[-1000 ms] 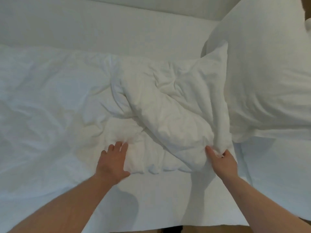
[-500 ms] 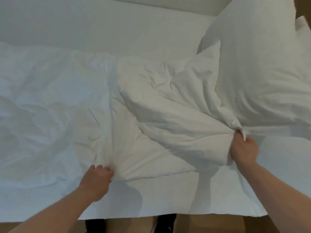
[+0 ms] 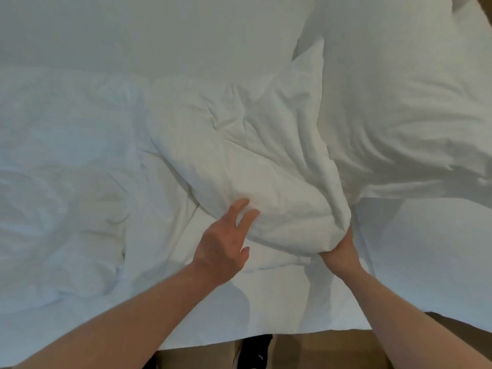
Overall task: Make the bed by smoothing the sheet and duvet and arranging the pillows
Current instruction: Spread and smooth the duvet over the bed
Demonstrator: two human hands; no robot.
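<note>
A white duvet (image 3: 239, 155) lies crumpled across the middle of the bed, bunched into a thick fold near the front edge. My right hand (image 3: 339, 251) grips the bunched corner of that fold from below, fingers buried in the fabric. My left hand (image 3: 226, 241) has straight, spread fingers and its fingertips touch the fold's left side. A large white pillow (image 3: 399, 102) sits at the right, its edge overlapping the duvet. The white sheet (image 3: 266, 302) covers the mattress in front of my hands.
The rest of the duvet spreads wrinkled to the left (image 3: 58, 169). A pale wall or headboard (image 3: 133, 30) runs along the far side. Brown floor (image 3: 306, 350) and dark shoes (image 3: 255, 352) show below the bed's near edge.
My left hand let go of the duvet edge and moved right and forward, opening onto the fold. My right hand moved left and down with the bunched corner.
</note>
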